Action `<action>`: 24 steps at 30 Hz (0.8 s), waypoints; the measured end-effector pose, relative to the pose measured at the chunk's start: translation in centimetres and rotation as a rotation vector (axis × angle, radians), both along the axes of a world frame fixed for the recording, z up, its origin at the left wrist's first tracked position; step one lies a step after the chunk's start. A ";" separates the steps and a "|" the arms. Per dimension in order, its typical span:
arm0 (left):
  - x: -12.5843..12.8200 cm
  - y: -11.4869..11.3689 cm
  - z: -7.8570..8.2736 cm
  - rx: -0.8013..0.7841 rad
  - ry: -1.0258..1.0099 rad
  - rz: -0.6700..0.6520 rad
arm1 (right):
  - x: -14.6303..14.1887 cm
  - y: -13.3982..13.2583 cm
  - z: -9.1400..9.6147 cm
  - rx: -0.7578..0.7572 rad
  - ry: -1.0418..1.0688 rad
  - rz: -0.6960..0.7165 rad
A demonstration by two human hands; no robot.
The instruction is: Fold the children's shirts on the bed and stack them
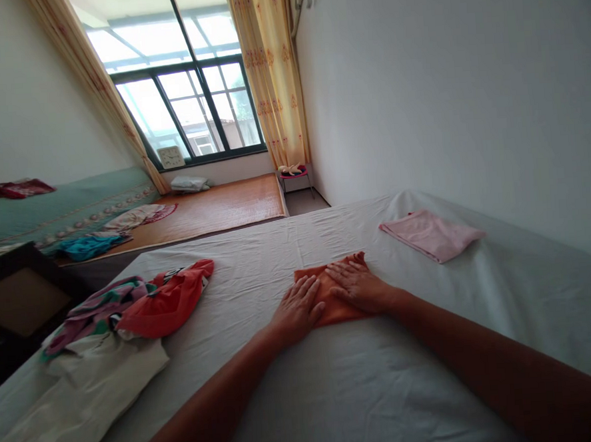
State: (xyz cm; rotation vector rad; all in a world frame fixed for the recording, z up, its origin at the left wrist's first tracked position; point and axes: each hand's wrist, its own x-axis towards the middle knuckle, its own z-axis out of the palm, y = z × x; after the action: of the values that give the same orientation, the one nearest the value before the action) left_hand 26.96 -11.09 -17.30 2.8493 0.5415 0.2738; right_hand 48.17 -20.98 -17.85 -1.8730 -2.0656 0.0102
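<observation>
A folded orange cloth garment (331,305) lies flat on the white sheet (257,250) in front of me. My left hand (297,307) rests on its left side, palm down with the fingers stretched out. Across its upper right part lies my right hand (355,284), also flat with the fingers extended. Neither hand grips the fabric; both touch it from above. Which kind of garment it is cannot be made out. To the right lies a folded pink garment (431,234), apart from my hands.
At the left lie a red garment (167,302), a patterned pink and green cloth (98,306) and a white garment (90,387). Beyond the sheet's far edge is a brown mat (224,202) with a blue cloth (89,245). A wall (442,92) rises at the right.
</observation>
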 end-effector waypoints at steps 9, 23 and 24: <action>-0.7 -0.1 0.0 0.008 -0.043 -0.003 | 6.4 0.6 -0.2 0.025 0.126 -0.411; -1.0 0.9 -0.1 -0.088 -0.297 0.096 | 5.7 0.1 8.1 0.408 0.905 -0.293; -1.0 1.0 -0.2 -0.088 -0.289 0.098 | 7.4 0.1 9.1 0.533 0.926 -0.352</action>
State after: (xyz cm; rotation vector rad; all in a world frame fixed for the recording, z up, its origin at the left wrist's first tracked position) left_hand 26.01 -10.07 -17.49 2.6378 0.6154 0.6496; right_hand 55.60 -20.87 -8.72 -1.4504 -0.9834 0.1815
